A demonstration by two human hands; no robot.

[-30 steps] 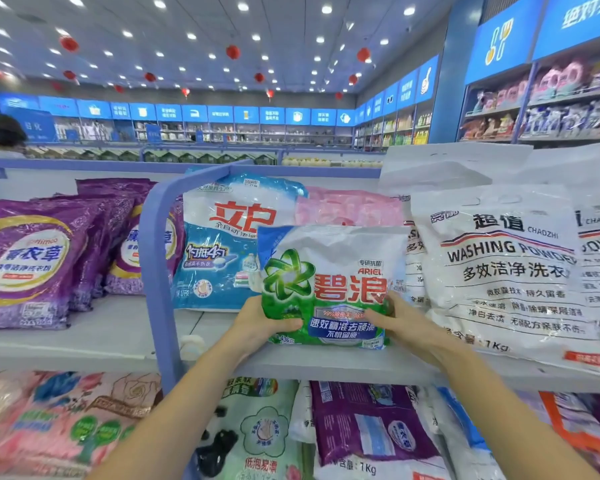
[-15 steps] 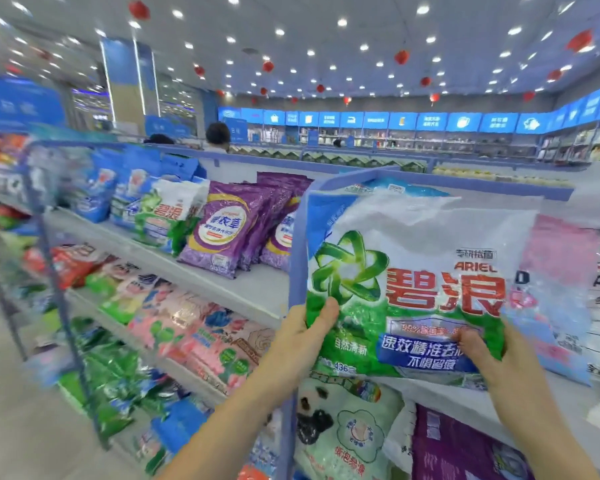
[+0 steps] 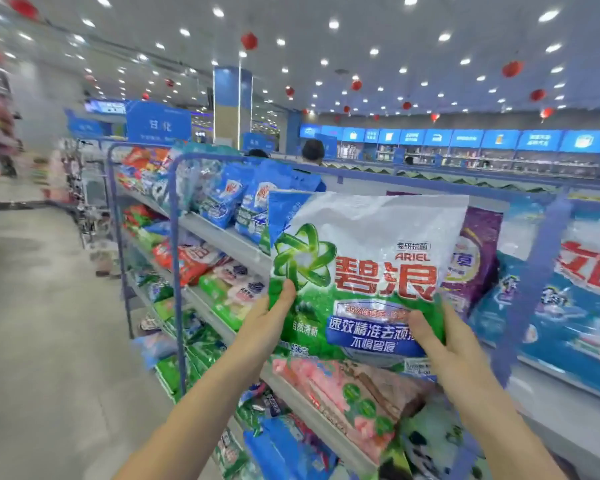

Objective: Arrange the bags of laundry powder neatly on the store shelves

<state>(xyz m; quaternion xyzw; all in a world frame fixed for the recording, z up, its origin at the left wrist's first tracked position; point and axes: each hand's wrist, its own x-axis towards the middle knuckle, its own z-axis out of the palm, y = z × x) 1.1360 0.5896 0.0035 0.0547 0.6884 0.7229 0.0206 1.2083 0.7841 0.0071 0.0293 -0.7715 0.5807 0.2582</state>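
I hold a white and green Ariel laundry powder bag [image 3: 364,265] upright in the air in front of the shelving. My left hand [image 3: 267,323] grips its lower left corner, thumb on the front. My right hand [image 3: 444,344] grips the lower right corner the same way. Behind the bag, on the top shelf [image 3: 222,233], stand purple bags [image 3: 478,261] and a blue and white bag [image 3: 568,299]. Blue bags [image 3: 229,199] stand farther left on that shelf.
A blue metal upright [image 3: 174,258] divides the shelf bays. Lower shelves hold red, pink and green bags [image 3: 222,289], and a pink bag [image 3: 347,400] lies just under my hands. The grey aisle floor [image 3: 49,341] lies to the left. A person [image 3: 313,151] stands beyond the shelves.
My view has swung left along the aisle. Both hands lifted the Ariel bag off the shelf and carried it leftward, away from the white washing powder bags.
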